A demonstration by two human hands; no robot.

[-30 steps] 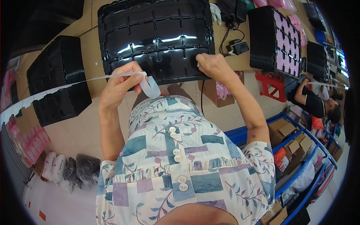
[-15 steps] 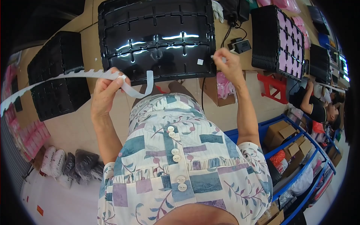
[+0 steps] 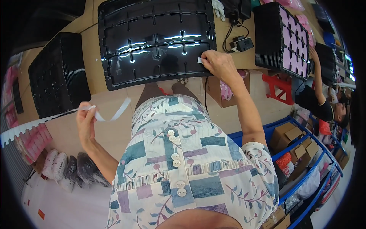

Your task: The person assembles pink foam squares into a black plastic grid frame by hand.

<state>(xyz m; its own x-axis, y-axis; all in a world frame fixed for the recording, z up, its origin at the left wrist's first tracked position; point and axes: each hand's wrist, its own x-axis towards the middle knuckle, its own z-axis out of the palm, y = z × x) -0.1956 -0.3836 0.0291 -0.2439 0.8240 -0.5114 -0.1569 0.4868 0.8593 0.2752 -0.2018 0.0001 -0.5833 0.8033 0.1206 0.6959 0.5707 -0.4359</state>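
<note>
My left hand (image 3: pixel 86 121) is off to the left, away from the table, its fingers pinched on a long white sticker strip (image 3: pixel 117 110). One short end curls toward my body, and the long notched part trails off to the left. My right hand (image 3: pixel 222 65) is closed at the near right corner of a glossy black plastic tray (image 3: pixel 143 63) with moulded ridges. Its fingertips are on a small white square sticker (image 3: pixel 199 60) and cover part of it; whether they press or grip it is hard to see.
Stacks of black trays stand at left (image 3: pixel 57 74) and right, the right stack (image 3: pixel 280 40) showing pink contents. Behind the tray lie a white glove (image 3: pixel 218 9) and a black adapter (image 3: pixel 243 44) with cables. A cardboard box (image 3: pixel 238 91), red stool (image 3: pixel 276 89) and blue rack (image 3: pixel 284 194) stand nearby. Another person reaches at right.
My left hand has moved left and down with the strip. My right hand has come in to the tray's corner, onto the white sticker. The tray sits slightly further left in view.
</note>
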